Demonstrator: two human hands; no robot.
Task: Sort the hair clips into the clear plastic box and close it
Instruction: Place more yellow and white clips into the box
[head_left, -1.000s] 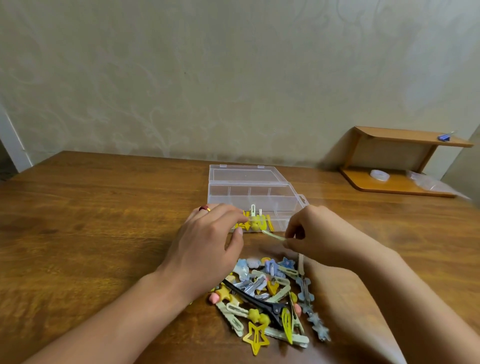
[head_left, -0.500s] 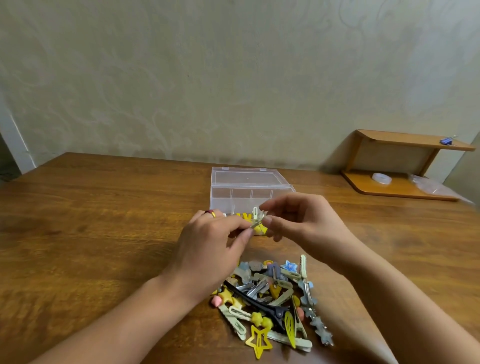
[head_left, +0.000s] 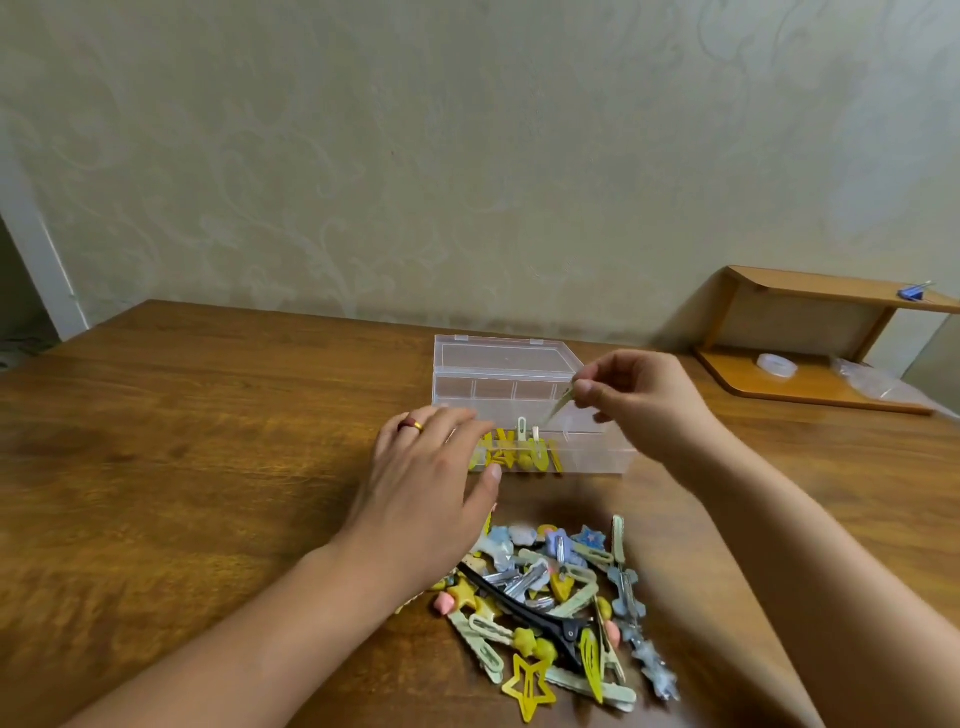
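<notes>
Having lifted my right hand (head_left: 644, 400), pinching a pale green clip (head_left: 560, 404), over the box (head_left: 597, 457); left hand (head_left: 431, 467) spread flat. Next compartment begun.

Right hand (head_left: 641, 402) lifted pale clip (head_left: 560, 404) over box (head_left: 597, 457); left hand (head_left: 431, 478) seemingly flattened.

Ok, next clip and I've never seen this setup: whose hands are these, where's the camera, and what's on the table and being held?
There is no machine here: a person works with bare hands, and one wide-angle camera on their head looks forward and down. The right hand pinches a pale green clip above the clear plastic box, which stands open on the wooden table. Yellow clips already sit in its near-left compartment. The left hand, wearing a ring, rests with relaxed fingers at the box's left front and holds nothing. A mixed pile of hair clips lies nearer the person. A small wooden shelf stands at the far right.
</notes>
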